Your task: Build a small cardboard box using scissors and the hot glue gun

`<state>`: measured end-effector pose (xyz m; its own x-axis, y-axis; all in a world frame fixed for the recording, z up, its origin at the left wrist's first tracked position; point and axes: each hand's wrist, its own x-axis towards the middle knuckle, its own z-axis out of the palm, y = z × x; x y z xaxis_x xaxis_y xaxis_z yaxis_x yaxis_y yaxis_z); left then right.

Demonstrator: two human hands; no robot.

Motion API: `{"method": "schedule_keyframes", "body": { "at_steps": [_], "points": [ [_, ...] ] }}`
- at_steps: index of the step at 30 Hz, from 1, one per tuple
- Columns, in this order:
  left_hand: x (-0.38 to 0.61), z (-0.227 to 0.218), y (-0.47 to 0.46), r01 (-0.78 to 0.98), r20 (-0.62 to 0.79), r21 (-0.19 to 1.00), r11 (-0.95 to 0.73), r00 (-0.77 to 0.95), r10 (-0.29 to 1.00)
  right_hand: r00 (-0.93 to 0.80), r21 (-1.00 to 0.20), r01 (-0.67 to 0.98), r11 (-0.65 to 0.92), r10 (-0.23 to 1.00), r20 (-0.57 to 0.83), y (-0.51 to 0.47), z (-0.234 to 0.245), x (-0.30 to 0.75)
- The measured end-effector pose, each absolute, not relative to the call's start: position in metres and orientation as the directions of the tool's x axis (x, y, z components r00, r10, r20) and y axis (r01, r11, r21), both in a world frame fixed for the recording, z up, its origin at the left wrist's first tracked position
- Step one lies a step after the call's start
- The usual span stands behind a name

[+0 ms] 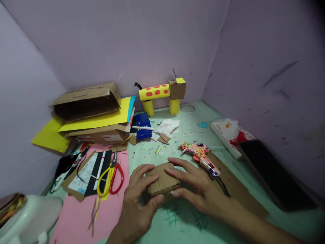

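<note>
At the lower left of the frame sits a white, rounded object (pixel 42 211), cut off by the edge. Above it, at the left, an open cardboard box (pixel 86 93) rests on a yellow sheet (pixel 119 114), which lies over more cardboard. Below that a pink sheet (pixel 76 220) covers part of the pale green table (pixel 188 134); scissors with 1 yellow and 1 red handle (pixel 116 189) lie over it, blades pointing up the frame.

Just below the centre, the left hand (pixel 138 196) grips the left side of a small cardboard block (pixel 162 179), fingers curled at its far corner and thumb by its near edge. The block is low, flat-topped and held between the 2 hands. Behind it, at upper centre, stands a yellow, red-spotted model (pixel 154 92) (2 yellow legs show, plus a brown cardboard head). The right hand (pixel 200 186) grasps the block's right side, fingertips on the top and thumb at the near corner.

Farther right, a floral glue gun (pixel 199 154) lies partly on flat cardboard (pixel 241 193). A white-and-red packet (pixel 225 137) and a dark phone (pixel 274 176), somewhat blurred, fill the right side.
</note>
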<state>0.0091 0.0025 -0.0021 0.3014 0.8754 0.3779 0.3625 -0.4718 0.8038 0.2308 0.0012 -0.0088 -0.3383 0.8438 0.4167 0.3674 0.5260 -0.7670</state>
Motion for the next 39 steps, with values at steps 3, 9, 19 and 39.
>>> {"method": "schedule_keyframes", "body": {
  "at_steps": [3, 9, 19, 39],
  "points": [
    [0.01, -0.001, 0.003, 0.372, 0.455, 0.75, -0.546, 0.309, 0.835, -0.339, -0.768, 0.367, 0.525, 0.844, 0.415, 0.0, -0.009, 0.23],
    [0.006, 0.001, 0.0, 0.406, 0.328, 0.797, -0.447, 0.33, 0.885, -0.297, -0.844, 0.313, 0.435, 0.889, 0.348, 0.0, -0.008, 0.228],
    [-0.004, -0.008, 0.006, 0.098, 0.062, 0.99, -0.101, 0.338, 0.939, -0.243, -0.924, 0.28, 0.262, 0.95, 0.196, -0.006, 0.003, 0.223],
    [0.007, 0.005, 0.001, 0.14, 0.2, 0.968, -0.209, 0.076, 0.977, -0.217, -0.999, -0.015, -0.038, 0.976, -0.034, 0.005, -0.004, 0.221]
  ]
}}
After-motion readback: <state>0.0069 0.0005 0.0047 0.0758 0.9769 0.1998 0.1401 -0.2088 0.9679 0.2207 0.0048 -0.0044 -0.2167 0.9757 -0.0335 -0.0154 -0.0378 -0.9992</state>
